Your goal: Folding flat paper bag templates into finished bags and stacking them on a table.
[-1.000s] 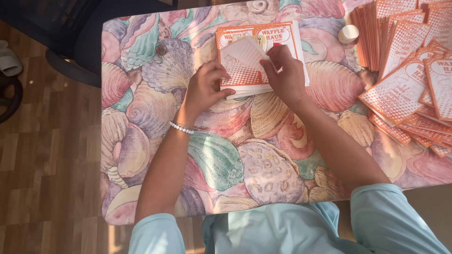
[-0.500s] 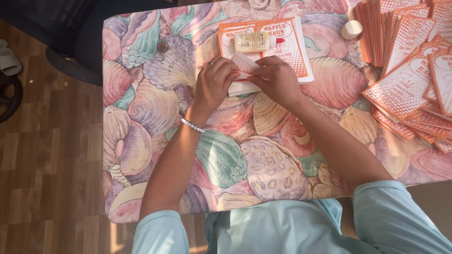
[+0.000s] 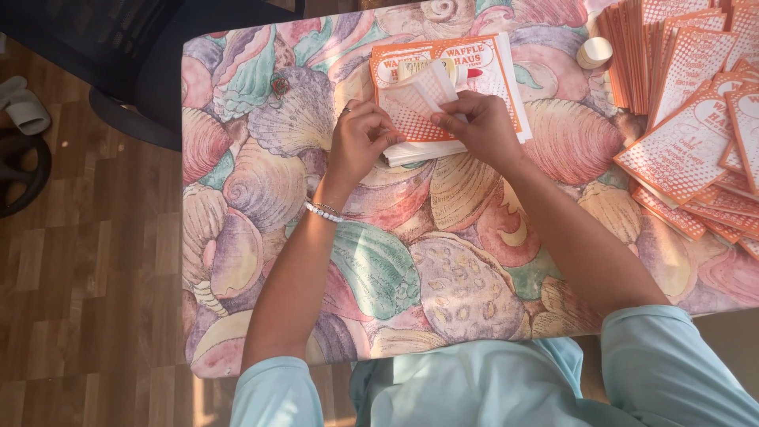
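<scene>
Both hands work at the far middle of a table covered in a seashell-print cloth (image 3: 411,285). My left hand (image 3: 360,142) pinches the left edge of an orange-and-white printed paper sheet (image 3: 415,107) that is partly folded. My right hand (image 3: 484,126) presses and holds the sheet's right side. The sheet lies on a small stack of the same printed papers (image 3: 490,71). A beaded bracelet (image 3: 322,210) circles my left wrist. A small yellowish item and a red one rest on the stack beyond the fold, partly hidden.
A large fanned pile of orange printed sheets (image 3: 696,119) fills the table's right side. A small white roll (image 3: 593,52) stands beside it. A dark chair (image 3: 134,63) is at the far left on a wooden floor, with a pale slipper (image 3: 24,107) nearby.
The hands have shifted slightly while folding the top sheet; a flap now stands up over the stack. The camera view moved a little too.
</scene>
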